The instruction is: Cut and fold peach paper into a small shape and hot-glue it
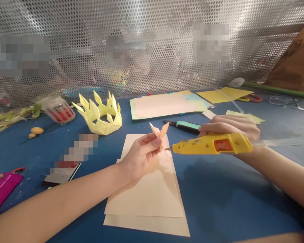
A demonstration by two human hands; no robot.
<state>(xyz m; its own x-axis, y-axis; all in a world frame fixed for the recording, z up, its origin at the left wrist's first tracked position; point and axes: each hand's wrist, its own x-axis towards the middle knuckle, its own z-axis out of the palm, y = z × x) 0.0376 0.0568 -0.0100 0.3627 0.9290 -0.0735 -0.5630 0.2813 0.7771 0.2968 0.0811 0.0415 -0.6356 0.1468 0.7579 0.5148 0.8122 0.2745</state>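
Observation:
Between the fingertips of my left hand (144,148) is a small folded paper piece (163,130), pale pink with two pointed tips standing up. My right hand (229,128) is wrapped round a yellow hot glue gun (197,144), its metal nozzle pointing left, close by the lower part of the folded paper; whether they touch I cannot tell. A clear glue stick (271,143) sticks out of the gun's back end. Under my left hand lie overlapping pale pink paper sheets (147,199). Just behind the gun lies a green-and-black utility knife (186,126).
A yellow folded-paper crown (106,126) stands left of centre, beside a jar (58,109) with red bits. A phone (63,173) and a magenta object (5,187) lie at left. Behind are stacked coloured papers (162,105), scissors (254,98), eyeglasses (281,100) and a perforated metal screen (157,20).

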